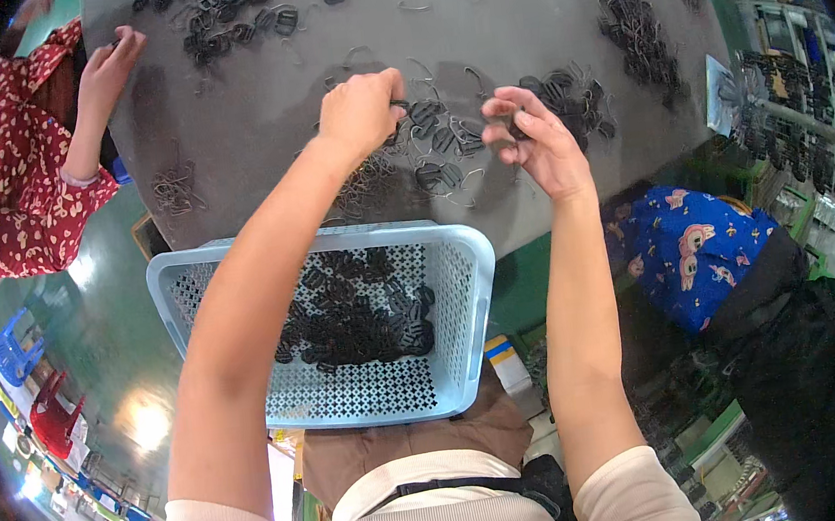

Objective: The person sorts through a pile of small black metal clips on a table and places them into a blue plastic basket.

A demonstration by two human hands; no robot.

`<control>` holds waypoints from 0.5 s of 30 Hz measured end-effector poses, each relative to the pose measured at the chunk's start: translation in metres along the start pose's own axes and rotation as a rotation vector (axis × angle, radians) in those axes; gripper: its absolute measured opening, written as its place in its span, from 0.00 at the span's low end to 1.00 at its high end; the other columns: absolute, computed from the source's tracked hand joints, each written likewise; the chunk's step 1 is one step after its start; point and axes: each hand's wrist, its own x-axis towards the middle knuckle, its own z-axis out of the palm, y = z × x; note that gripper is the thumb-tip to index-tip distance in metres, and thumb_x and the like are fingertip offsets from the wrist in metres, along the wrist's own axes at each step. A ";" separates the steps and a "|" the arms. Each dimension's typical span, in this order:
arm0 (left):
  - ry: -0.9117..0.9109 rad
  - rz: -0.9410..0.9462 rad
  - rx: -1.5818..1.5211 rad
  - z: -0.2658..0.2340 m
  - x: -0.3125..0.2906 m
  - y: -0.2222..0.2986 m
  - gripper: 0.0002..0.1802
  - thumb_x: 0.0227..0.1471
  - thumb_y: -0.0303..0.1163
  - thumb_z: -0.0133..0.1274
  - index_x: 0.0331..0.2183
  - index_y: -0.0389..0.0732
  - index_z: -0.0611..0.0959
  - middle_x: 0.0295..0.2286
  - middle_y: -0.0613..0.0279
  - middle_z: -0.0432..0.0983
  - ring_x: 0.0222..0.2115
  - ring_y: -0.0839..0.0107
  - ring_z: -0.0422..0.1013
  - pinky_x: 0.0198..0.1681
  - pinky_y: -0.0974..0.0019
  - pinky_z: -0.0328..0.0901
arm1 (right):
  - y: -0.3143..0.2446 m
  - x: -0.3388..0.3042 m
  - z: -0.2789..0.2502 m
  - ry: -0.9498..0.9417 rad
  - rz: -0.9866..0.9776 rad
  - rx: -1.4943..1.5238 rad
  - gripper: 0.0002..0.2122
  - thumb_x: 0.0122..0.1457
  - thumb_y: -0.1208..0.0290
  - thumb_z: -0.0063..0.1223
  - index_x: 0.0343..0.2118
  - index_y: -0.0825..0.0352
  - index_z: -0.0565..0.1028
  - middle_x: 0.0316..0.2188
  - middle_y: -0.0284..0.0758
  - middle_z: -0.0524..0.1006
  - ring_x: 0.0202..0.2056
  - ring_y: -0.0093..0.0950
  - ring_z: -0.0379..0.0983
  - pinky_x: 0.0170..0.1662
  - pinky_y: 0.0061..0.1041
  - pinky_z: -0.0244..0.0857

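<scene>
My left hand (360, 115) is closed in a pinch above the grey table, with the edge of a small dark piece showing at its fingertips; its kind is mostly hidden. To its right, my right hand (542, 143) is raised with curled fingers, a black buckle partly showing between them. Black plastic buckles (441, 138) and thin bent wire rings lie between the two hands. A heap of loose wire pieces (365, 187) sits under my left wrist. Close to my body, a light blue perforated basket (480, 335) holds many black buckles (357, 311).
The grey table (255, 135) also carries black buckle piles at the far left (233, 17), beside my right hand (573, 100) and at the right (637, 38). A co-worker's hand (112, 64) is at the left edge. Someone in a blue patterned cap (688, 250) is at the right.
</scene>
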 end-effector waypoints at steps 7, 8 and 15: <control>-0.264 -0.338 -0.538 -0.029 0.015 -0.012 0.17 0.41 0.42 0.57 0.27 0.38 0.78 0.18 0.70 0.67 0.18 0.79 0.60 0.20 0.73 0.56 | 0.020 0.056 0.015 -0.042 -0.268 -1.154 0.09 0.46 0.70 0.54 0.32 0.63 0.73 0.24 0.32 0.73 0.28 0.26 0.70 0.29 0.24 0.62; -0.330 -0.406 -0.601 -0.035 0.015 -0.012 0.16 0.41 0.42 0.57 0.27 0.39 0.78 0.17 0.71 0.65 0.17 0.80 0.58 0.19 0.74 0.54 | 0.020 0.055 0.023 -0.013 -0.313 -1.361 0.09 0.45 0.70 0.55 0.31 0.62 0.73 0.24 0.34 0.74 0.29 0.29 0.70 0.31 0.26 0.62; -0.403 -0.490 -1.010 -0.040 0.005 -0.034 0.15 0.42 0.42 0.57 0.27 0.41 0.76 0.16 0.76 0.59 0.15 0.85 0.51 0.15 0.78 0.43 | 0.013 0.044 0.039 0.115 -0.227 -1.508 0.09 0.44 0.64 0.56 0.29 0.60 0.75 0.29 0.37 0.76 0.34 0.36 0.71 0.36 0.35 0.64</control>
